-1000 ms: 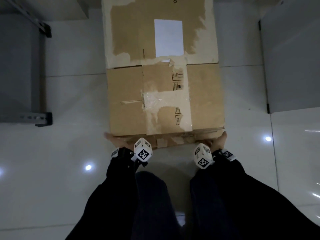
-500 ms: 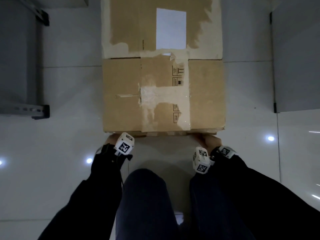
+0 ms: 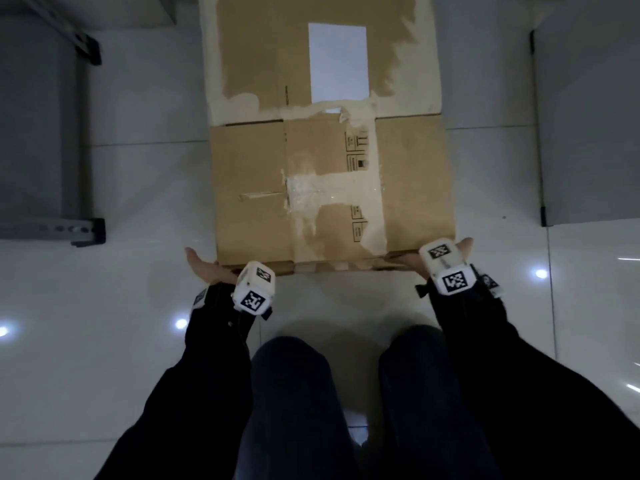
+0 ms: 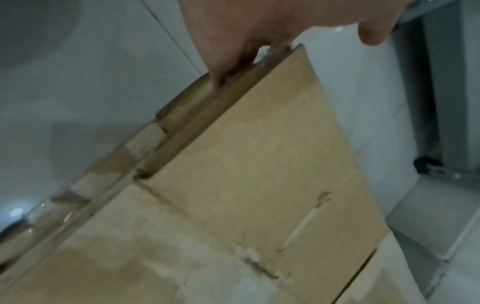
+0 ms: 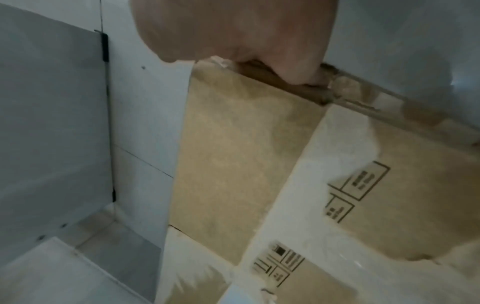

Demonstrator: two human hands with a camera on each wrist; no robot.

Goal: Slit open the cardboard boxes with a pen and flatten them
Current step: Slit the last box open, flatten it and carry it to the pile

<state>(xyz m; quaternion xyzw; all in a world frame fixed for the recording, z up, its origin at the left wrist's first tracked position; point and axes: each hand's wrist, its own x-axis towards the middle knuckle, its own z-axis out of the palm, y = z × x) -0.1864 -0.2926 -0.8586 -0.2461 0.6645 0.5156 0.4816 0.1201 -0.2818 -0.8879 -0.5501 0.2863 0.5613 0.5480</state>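
The person's dark-trousered knees (image 3: 291, 393) are nearest, over a glossy white tiled floor (image 3: 145, 188). Just beyond them the left hand (image 3: 207, 268) and the right hand (image 3: 426, 259) each hold the near edge of a flattened cardboard box (image 3: 332, 188), one at either near corner. In the left wrist view the fingers (image 4: 226, 67) curl under that edge, between the layers of board, with the thumb standing free to the side. In the right wrist view the fingers (image 5: 296, 70) hook over the same edge beside a strip of clear tape (image 5: 363, 107). White marker cubes (image 3: 254, 289) sit on both wrists above black sleeves.

The box lies flat on the floor, running straight away from the person. Its near panel carries whitish scars of torn tape (image 3: 332, 195) and small printed handling symbols (image 3: 356, 147), too small to read. A seam crosses the board further out, and the far panel bears a blank white label (image 3: 337, 62) amid wide pale patches where the surface has peeled.

To the left stands a grey metal rack (image 3: 38, 126) with a slotted foot, well apart from the box. To the right stands a grey panel (image 3: 588, 126), also apart, with bare tile between on both sides.
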